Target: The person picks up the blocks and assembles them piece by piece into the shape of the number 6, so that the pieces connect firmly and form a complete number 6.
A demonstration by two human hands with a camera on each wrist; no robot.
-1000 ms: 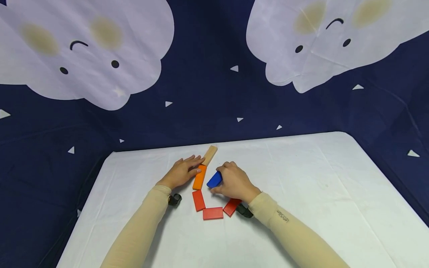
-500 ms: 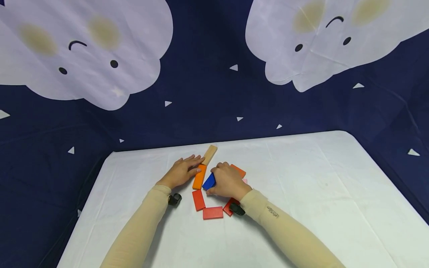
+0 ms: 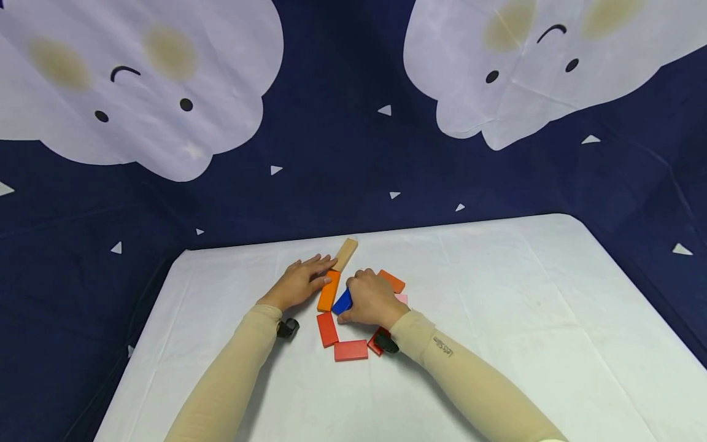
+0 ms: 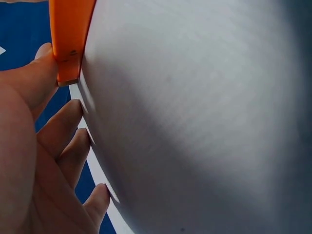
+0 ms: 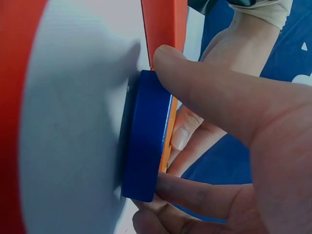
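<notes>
My right hand (image 3: 374, 299) pinches a blue wooden block (image 3: 342, 302) between thumb and fingers, low over the white table. In the right wrist view the blue block (image 5: 146, 136) stands close along the inner side of an orange block (image 3: 329, 291); whether they touch I cannot tell. The left hand (image 3: 298, 283) lies with fingers extended at the outer side of that orange block, its thumb touching it. Its index fingertip reaches a plain wood block (image 3: 346, 254) at the far end. In the left wrist view the thumb lies against the orange block (image 4: 73, 34).
Three red blocks curve along the near side: a left one (image 3: 328, 330), a middle one (image 3: 350, 350) and a right one (image 3: 378, 341) partly under the right wrist. Beyond the right hand lie an orange-red block (image 3: 392, 281) and a partly hidden pink block (image 3: 402, 299).
My right hand has moved left with the blue block, up beside the orange block. The orange-red and pink blocks have come into view behind it. The left hand has stayed in place.
</notes>
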